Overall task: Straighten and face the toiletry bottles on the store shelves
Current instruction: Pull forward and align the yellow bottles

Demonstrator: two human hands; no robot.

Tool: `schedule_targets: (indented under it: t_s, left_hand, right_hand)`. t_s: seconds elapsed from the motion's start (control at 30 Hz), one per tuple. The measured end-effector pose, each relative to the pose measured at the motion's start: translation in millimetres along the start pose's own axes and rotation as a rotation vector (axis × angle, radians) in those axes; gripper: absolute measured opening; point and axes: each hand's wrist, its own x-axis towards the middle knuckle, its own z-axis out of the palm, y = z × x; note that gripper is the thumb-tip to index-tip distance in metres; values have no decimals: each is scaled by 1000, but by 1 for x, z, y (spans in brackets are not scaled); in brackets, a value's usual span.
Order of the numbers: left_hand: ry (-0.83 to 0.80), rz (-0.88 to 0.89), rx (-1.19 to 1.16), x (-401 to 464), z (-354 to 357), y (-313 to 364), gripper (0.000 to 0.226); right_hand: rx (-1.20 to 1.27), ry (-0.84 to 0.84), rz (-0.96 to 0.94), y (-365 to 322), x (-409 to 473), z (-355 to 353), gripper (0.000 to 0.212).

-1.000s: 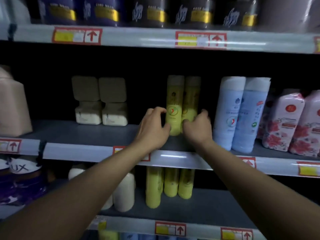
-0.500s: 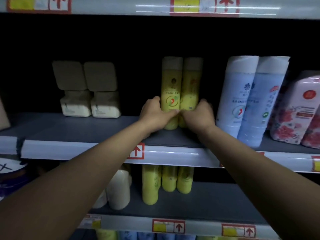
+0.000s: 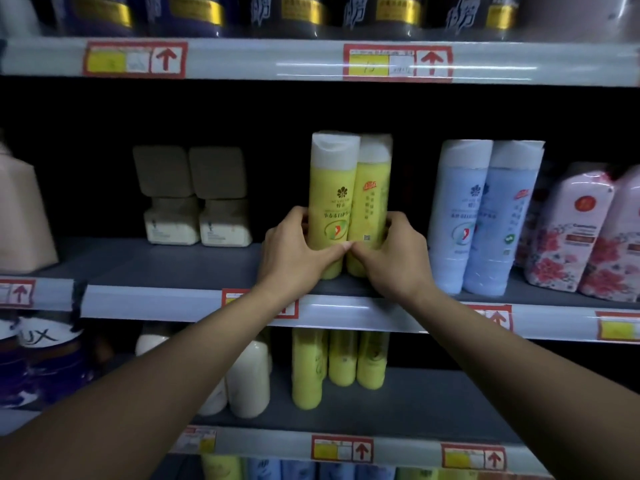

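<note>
Both hands clamp the yellow twin-pack point(image 3: 349, 199) low on its body: the left hand point(image 3: 294, 252) wraps the left bottle, thumb across the front; the right hand point(image 3: 394, 254) wraps the right bottle from the right side. The thumb tips meet at the front seam between the two bottles.

The pack stands upright on the middle shelf point(image 3: 156, 265), near the front edge, between the beige jars point(image 3: 194, 197) to its left and the blue twin-pack point(image 3: 485, 216) to its right, apart from both. Its long axis is vertical, caps up. The left bottle's printed label faces outward.

Compared with half a second ago, the grip is unchanged and the pack remains upright in the same spot; the view has tilted upward, showing the dark bottles point(image 3: 284, 12) on the top shelf.
</note>
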Motion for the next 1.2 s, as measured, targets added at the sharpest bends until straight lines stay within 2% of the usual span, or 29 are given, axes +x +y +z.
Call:
schedule_targets:
  t_s: [0.27,0.53,0.77,0.97,1.2]
  left_hand:
    - [101,161,-47,-35,-31,20,67]
    - [64,238,-39,-85,-57,36,65]
    - [-5,180,-54,-136,-51,21,57]
    - [-120,77,-114,-182,-35,-8,62]
    - [-231,-62,-168,-231,-7,-42,61]
  right_hand:
    - [125,62,-179,-10,-38,-21,62]
    - [189,68,-326,-4,-95,-55,57]
    - [169,-55,-311,30,-148,-62,55]
    - [192,-229,-167,64,-189,-54,55]
    - [207,-400,-40,101,-218,-39,67]
